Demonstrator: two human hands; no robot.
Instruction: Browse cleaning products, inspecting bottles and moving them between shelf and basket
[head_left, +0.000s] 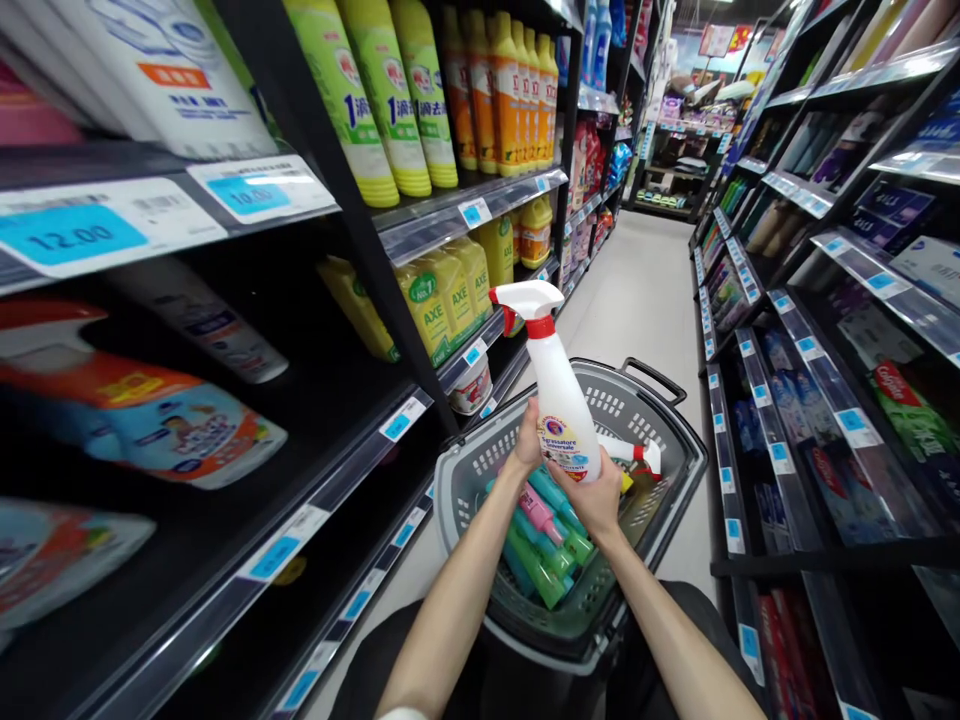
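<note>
A white spray bottle [562, 390] with a red collar and red trigger stands nearly upright, leaning a little left, above the basket. My left hand [529, 436] grips its left side, and my right hand [592, 492] wraps round its lower right side. Below is a grey shopping basket [459, 490] with perforated walls. In it lie several green and teal bottles [536, 560], a pink tube [538, 512], and a second white spray bottle with a red-collared head [643, 458], partly hidden behind my right hand.
Shelves of cleaning products line the left, with yellow-green bottles [424, 100], orange bottles [510, 95] and AXE packs [439, 305]. On the right, shelves [817, 350] hold boxed goods. The pale aisle floor [645, 280] runs ahead between them to a display [667, 170].
</note>
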